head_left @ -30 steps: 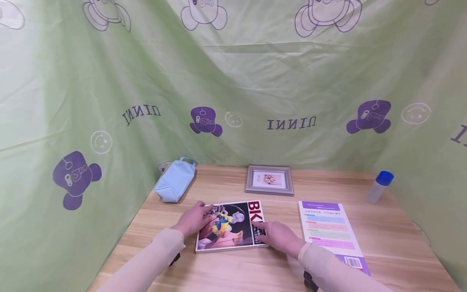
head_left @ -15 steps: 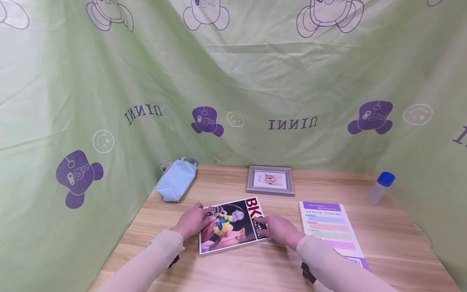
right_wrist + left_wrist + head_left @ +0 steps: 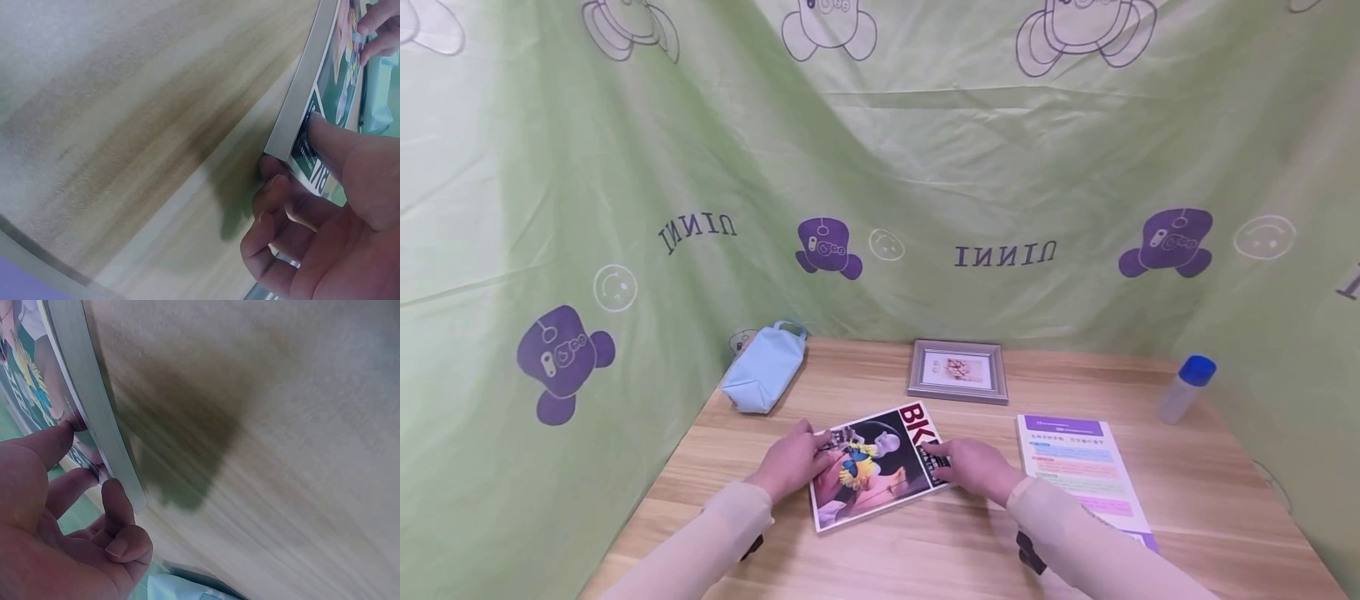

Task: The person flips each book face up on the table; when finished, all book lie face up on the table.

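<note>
Both hands hold a book (image 3: pixel 872 467) with a dark picture cover and big red letters "BK", low over the wooden table and turned at an angle. The left hand (image 3: pixel 793 460) grips its left side, and in the left wrist view the thumb lies on the cover (image 3: pixel 59 394) with fingers at the edge. At the opposite side the right hand (image 3: pixel 976 468) pinches the book; in the right wrist view its thumb presses the cover while the fingers curl at the corner below the page block (image 3: pixel 303 84). To the right lies a second book (image 3: pixel 1075 467), white and purple, partly covered by the right sleeve.
Behind the held book, a grey picture frame (image 3: pixel 958 372) lies on the table (image 3: pixel 880 567). A light blue pouch (image 3: pixel 765 369) is at the back left. At the back right stands a bottle (image 3: pixel 1186 390) with a blue cap. A green patterned curtain (image 3: pixel 880 167) surrounds the table.
The held book has turned counterclockwise in the head view, its right end swinging away and its lower left corner coming nearer. Both hands have kept their grip on it.
</note>
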Motion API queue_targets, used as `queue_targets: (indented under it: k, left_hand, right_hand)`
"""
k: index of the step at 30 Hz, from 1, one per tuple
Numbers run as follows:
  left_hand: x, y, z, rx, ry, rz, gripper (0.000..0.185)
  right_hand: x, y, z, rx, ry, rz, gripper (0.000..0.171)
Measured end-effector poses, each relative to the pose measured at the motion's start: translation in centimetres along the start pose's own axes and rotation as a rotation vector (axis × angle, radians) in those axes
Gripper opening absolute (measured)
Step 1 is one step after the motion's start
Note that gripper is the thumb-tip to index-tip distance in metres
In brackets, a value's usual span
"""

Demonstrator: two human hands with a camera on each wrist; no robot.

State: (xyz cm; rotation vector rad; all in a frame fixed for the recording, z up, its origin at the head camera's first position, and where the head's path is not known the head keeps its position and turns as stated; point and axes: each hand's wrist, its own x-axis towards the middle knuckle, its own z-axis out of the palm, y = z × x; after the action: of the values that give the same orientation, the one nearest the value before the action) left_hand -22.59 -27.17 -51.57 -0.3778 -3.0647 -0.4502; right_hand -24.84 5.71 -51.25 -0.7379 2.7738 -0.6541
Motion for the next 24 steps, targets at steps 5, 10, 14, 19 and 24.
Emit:
queue_targets:
  k: [5, 10, 14, 19, 24]
  left_hand:
    - [-0.48, 0.3, -0.11, -0.007, -0.013, -0.035, 0.047]
    - [-0.8, 0.46, -0.29, 0.033, -0.014, -0.021, 0.046]
    - [-0.96, 0.43, -0.31, 0.059, -0.013, 0.002, 0.044]
    - [-1.04, 0.26, -0.14, 0.075, -0.008, 0.014, 0.044]
    - [-1.07, 0.28, -0.07, 0.088, 0.006, 0.021, 0.039]
  right_hand:
    - [0.07, -0.28, -0.4, -0.046, -0.02, 0.003, 0.046]
    - [0.29, -0.41, -0.63, -0.074, -0.03, 0.01, 0.046]
    - [0.51, -0.35, -0.7, -0.092, -0.027, 0.006, 0.045]
    - [0.79, -0.13, -0.62, -0.146, -0.03, -0.005, 0.045]
    - [0.85, -0.08, -0.87, -0.17, -0.041, -0.003, 0.045]
